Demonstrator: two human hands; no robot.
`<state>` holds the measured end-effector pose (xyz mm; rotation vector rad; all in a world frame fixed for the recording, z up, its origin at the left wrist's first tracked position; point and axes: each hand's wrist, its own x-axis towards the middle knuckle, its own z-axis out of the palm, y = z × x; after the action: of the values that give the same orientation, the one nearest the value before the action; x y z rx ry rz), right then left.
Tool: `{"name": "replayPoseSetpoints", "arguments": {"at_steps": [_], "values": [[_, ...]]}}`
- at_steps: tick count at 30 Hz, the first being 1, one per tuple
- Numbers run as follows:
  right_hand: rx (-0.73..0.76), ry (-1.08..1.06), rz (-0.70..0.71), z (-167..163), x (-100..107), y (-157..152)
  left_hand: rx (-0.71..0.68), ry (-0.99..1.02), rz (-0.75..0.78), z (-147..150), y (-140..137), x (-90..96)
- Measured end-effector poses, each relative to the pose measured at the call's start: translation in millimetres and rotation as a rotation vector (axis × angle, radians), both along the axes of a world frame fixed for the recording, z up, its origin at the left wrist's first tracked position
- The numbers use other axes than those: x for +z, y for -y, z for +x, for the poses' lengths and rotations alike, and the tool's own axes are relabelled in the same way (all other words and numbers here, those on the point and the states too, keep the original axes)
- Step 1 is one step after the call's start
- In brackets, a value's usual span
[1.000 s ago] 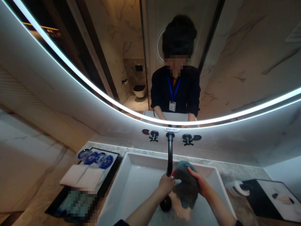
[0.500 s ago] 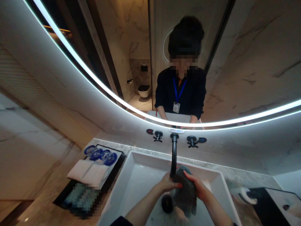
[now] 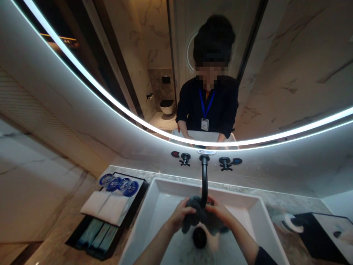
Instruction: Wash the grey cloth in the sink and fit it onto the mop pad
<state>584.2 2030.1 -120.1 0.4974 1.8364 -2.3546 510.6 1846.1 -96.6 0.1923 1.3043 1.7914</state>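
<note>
A dark grey cloth [image 3: 194, 213] hangs bunched between my two hands under the black faucet [image 3: 204, 180]. My left hand [image 3: 182, 212] grips its left side, thumb on top. On the other side my right hand [image 3: 216, 209] is closed on the cloth, close beside the spout. Both hands are above the white rectangular sink [image 3: 154, 217]. The round black drain [image 3: 199, 237] shows just below the cloth. Whether water is running from the spout is hard to make out.
Left of the sink, a black tray [image 3: 125, 217] holds folded white towels [image 3: 104, 206], blue round packets [image 3: 118, 184] and pale green packets [image 3: 96, 235]. Two cross-shaped handles [image 3: 185, 159] flank the faucet. A white object [image 3: 289, 222] and a black-and-white box [image 3: 317, 235] stand right. A lit mirror reflects a person.
The cloth has gone from hanging right of the spout to being spread beneath it on both sides. My left hand moved left; my right hand shifted left, nearer the spout.
</note>
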Motion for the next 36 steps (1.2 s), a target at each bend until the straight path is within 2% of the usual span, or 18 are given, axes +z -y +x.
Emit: {"name": "replayPoseSetpoints", "arguments": {"at_steps": [3,5,8,10,15,18,21,25,28,30,32,34,36], "values": [[0.03,-0.035,0.031,-4.6,-1.1,8.4,0.055,-0.015,0.039,0.3,8.7,13.2],[0.082,-0.032,0.086,-6.6,-4.7,13.4,0.035,-0.002,0.083,1.1,11.0,22.4],[0.262,-0.039,0.155,-7.8,-10.6,22.0,0.008,0.033,0.133,3.0,11.7,30.0],[0.319,-0.044,0.171,-8.0,-11.9,26.4,0.049,0.064,0.134,3.1,13.0,29.1],[0.15,0.0,0.095,-8.6,-9.7,24.8,0.245,0.063,0.021,-9.8,25.9,19.2],[0.056,0.02,0.051,-9.4,-8.0,21.0,0.298,-0.018,-0.107,-22.9,34.1,11.5],[-0.055,-0.017,-0.039,-9.2,-2.8,18.7,0.243,-0.131,-0.234,-31.4,37.3,-4.9],[-0.189,-0.057,-0.255,-2.2,8.6,17.5,0.091,-0.313,-0.498,-27.9,32.1,-31.2],[-0.249,-0.046,-0.339,6.8,14.1,17.9,0.09,-0.476,-0.633,-13.6,19.7,-34.9],[-0.284,-0.021,-0.337,12.3,14.6,17.2,0.069,-0.63,-0.556,-0.3,7.4,-29.4],[-0.32,0.012,-0.323,17.0,12.2,13.9,-0.041,-0.687,-0.343,12.9,-7.2,-23.6],[-0.413,0.036,-0.345,21.2,7.2,7.2,-0.126,-0.6,-0.133,22.1,-22.5,-22.0],[-0.525,0.05,-0.406,25.6,0.0,-2.1,-0.114,-0.493,-0.036,24.7,-36.2,-25.6]]}}
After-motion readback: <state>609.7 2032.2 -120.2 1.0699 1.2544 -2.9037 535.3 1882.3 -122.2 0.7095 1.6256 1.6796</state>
